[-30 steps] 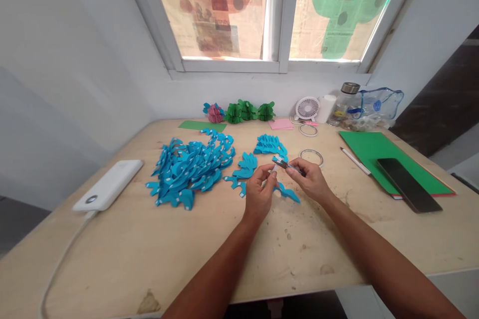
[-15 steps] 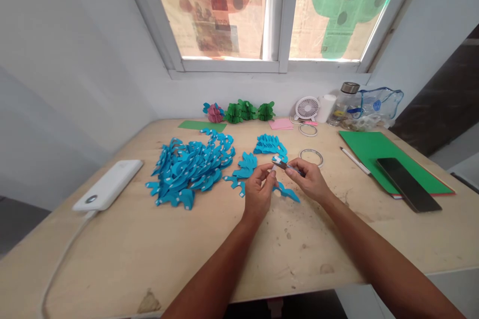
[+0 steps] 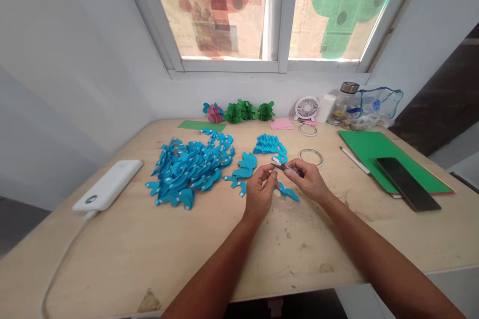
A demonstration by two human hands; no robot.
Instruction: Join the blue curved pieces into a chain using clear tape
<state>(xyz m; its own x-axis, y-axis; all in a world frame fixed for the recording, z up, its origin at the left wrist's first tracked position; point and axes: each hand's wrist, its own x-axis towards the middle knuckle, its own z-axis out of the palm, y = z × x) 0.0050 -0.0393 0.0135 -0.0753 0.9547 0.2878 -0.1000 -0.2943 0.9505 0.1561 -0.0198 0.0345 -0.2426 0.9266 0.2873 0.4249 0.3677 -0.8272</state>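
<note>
My left hand (image 3: 260, 189) is closed, thumb and forefinger pinching a small whitish strip (image 3: 276, 171) whose kind I cannot make out. In my closed right hand (image 3: 309, 179) is a dark-bladed tool (image 3: 280, 166), perhaps scissors, its tip against the strip. Just beyond the fingertips a white patch (image 3: 276, 160) shows beside blue paper. A curved blue paper piece (image 3: 288, 193) lies under my hands. Left of them are several blue paper cut-outs (image 3: 246, 165), and farther back a fanned row of blue pieces (image 3: 268, 144).
A large heap of blue cut-outs (image 3: 190, 167) covers the left centre. A power bank (image 3: 108, 185) with a cable lies left. Tape rings (image 3: 311, 150), a pencil (image 3: 355, 160), green sheets (image 3: 377, 147) and a phone (image 3: 407, 183) lie right. Green paper decorations (image 3: 246, 109), a fan (image 3: 307, 108) and a bottle (image 3: 341, 104) stand behind.
The tool's tip has shifted slightly left, and the white patch beyond my fingertips has changed shape a little. Otherwise both hands stay nearly in place.
</note>
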